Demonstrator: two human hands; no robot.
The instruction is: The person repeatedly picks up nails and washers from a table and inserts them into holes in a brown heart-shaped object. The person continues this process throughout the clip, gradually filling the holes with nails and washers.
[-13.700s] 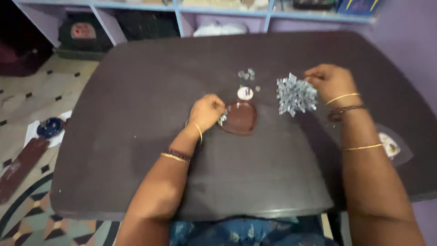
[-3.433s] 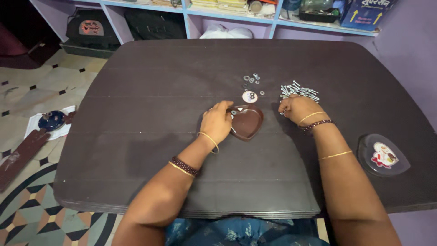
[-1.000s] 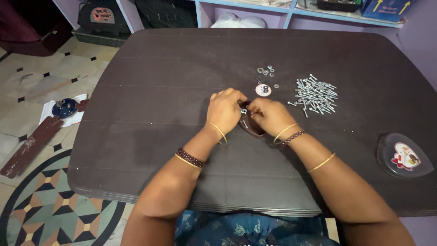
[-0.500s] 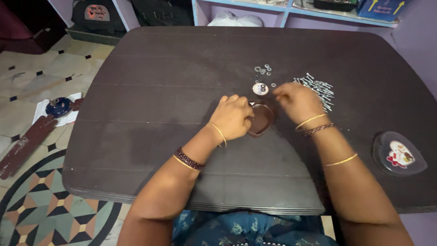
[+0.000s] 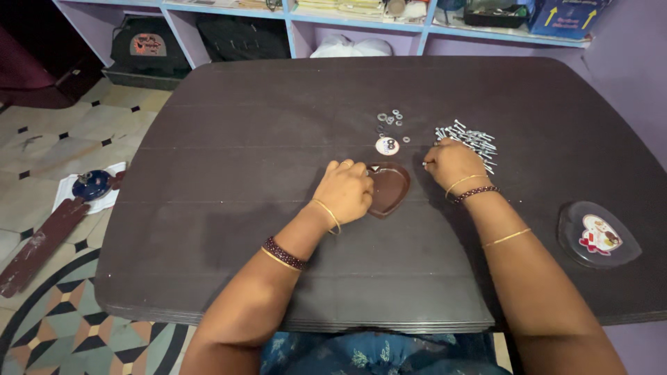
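Observation:
A brown heart-shaped dish (image 5: 390, 189) lies at the middle of the dark table (image 5: 243, 139). My left hand (image 5: 344, 191) rests at the dish's left rim, fingers curled around something small that I cannot make out. My right hand (image 5: 451, 162) sits right of the dish, at the near edge of a heap of silver screws (image 5: 471, 139), fingers curled; whether it holds a screw is hidden. Beyond the dish lie a small round disc (image 5: 387, 145) and several loose nuts and washers (image 5: 390, 119).
A clear heart-shaped lid with a red picture (image 5: 597, 235) lies at the table's right. Shelves with bags and boxes (image 5: 347, 21) stand behind the table. On the tiled floor at left lie a blue object on paper (image 5: 90, 186) and a brown board (image 5: 38, 239).
My right hand moved from the dish, where both hands worked together, out to the right to the screw heap. My left hand stayed at the dish's left rim.

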